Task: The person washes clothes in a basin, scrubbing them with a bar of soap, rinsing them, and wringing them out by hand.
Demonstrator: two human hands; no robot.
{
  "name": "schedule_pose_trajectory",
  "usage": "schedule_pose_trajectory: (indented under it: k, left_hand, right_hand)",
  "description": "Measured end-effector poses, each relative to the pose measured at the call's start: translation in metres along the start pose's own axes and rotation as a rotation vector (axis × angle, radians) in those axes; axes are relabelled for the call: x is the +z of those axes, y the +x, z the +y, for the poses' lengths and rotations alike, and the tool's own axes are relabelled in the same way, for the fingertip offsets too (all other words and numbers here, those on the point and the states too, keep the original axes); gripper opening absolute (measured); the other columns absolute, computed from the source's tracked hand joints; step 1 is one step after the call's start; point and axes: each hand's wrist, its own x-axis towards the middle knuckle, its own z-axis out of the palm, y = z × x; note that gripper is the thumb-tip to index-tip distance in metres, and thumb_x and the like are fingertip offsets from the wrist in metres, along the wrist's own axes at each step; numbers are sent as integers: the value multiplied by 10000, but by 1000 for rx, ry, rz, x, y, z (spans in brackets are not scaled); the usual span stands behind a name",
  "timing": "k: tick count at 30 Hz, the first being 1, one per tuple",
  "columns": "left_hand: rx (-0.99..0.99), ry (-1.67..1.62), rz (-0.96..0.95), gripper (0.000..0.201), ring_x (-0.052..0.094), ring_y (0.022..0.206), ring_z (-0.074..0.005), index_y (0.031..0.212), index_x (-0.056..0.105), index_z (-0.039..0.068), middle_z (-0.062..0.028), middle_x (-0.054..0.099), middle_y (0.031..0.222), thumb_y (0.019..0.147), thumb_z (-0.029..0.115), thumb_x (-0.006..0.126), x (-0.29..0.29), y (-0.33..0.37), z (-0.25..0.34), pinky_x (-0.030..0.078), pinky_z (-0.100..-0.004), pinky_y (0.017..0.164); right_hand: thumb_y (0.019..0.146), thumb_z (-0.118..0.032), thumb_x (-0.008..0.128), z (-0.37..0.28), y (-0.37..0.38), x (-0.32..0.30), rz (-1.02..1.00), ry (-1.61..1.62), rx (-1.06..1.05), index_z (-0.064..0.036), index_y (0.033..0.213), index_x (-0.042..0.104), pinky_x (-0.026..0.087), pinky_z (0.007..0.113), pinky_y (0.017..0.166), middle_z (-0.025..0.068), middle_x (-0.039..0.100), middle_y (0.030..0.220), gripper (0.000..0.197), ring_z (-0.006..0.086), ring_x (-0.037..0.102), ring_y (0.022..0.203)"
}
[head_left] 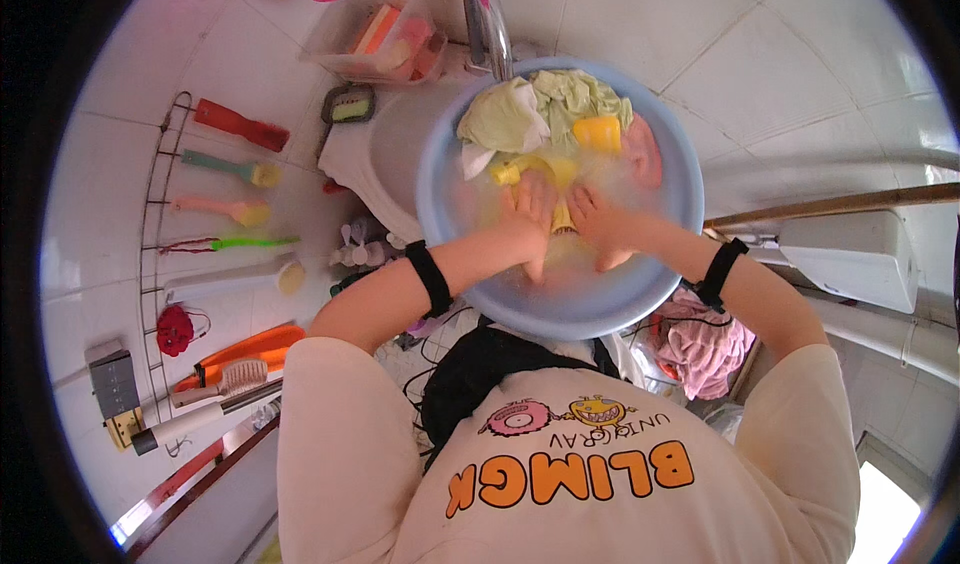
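Hands meet in the basin [640,284]: left hand [530,219] and right hand [598,226], fingers pressed together, rub a yellow cloth [562,214] at its centre, apparently scrubbing it. Green cloths [540,109] lie at the far rim under the tap [487,24].

A smooth, matt blue plastic basin [640,284] is seen, filled with foamy, cloudy water. Soft wet cloth in pale green [575,94] and yellow [598,132] is heaped in it. The tap [487,24] is of glossy polished metal. The wall tiles [800,54] are glazed white and shiny. The brushes [235,169] on the wire rack [155,224] look like coloured plastic.
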Motion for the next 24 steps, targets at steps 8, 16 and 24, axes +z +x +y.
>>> schedule_pose_trajectory:
  k: [8,16,24]
  left_hand:
    - [107,105,-311,1003,77,1288,-441,1345,251,16,-250,146,1400,566,448,713,9,26,-3,97,-604,999]
    - [164,-101,267,993,356,1165,-360,1235,385,-6,-212,429,1210,471,516,745,14,-1,-14,293,-485,965]
    - [71,-484,644,805,523,978,-320,1104,472,-19,-199,528,1066,495,413,773,28,-23,-25,418,-384,836]
  right_hand:
    - [624,-320,657,-17,29,20,-296,-151,-17,-37,924,662,108,526,1041,196,576,1019,413,368,404,1154]
    - [593,-250,653,-3,13,12,201,-99,170,-67,720,653,468,416,601,110,630,743,223,285,611,760]
    - [609,-243,583,0,-28,-71,399,34,234,-55,755,647,475,411,628,159,613,712,246,326,598,708]
